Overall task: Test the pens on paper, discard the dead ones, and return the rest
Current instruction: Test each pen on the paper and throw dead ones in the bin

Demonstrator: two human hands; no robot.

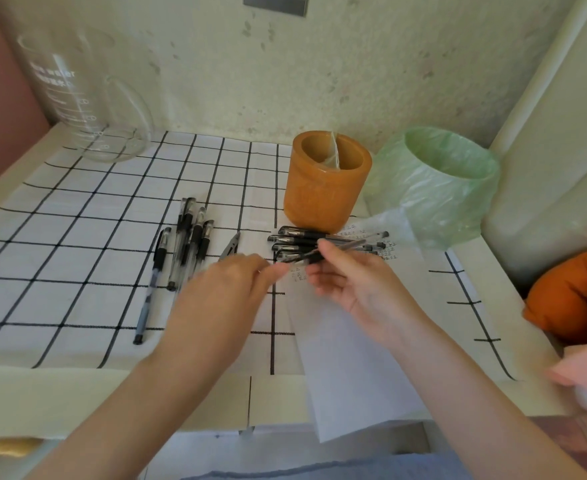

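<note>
A pale, speckled wall [319, 64] backs the counter [42, 396], which is spread with a white cloth [77, 237] ruled in black squares.

Our right hand [347, 282] pinches a pen [299, 258] between thumb and curled fingers, holding it level just above the paper [347, 358]. Our left hand [229, 292] reaches in with fingers extended toward the pen's near end. It is blurred, and we cannot tell whether it has hold of anything.

Just beyond the right hand lies a pile of pens [299, 237] on the paper's far end. A second cluster of pens [191, 233] lies beyond and outward of the left hand. Past the pile stands the orange pen holder [326, 188], and to its right the bin [441, 181] lined with a green bag.

We judge the chief risk to be confusion. Two groups of look-alike pens lie near each other, and a pen set down in the wrong one spoils the sorting. The paper overhangs the counter's front edge under our right forearm, so a careless drag could shift it and roll the pile. A loose pinch could drop the pen.

As for writing, small dark test marks run in rows on the paper near the pile, and we cannot read them. The glass measuring jug [84, 98], far beyond the left hand, carries white print. "water" is legible above the graduation lines, and the rest is blurred.
</note>
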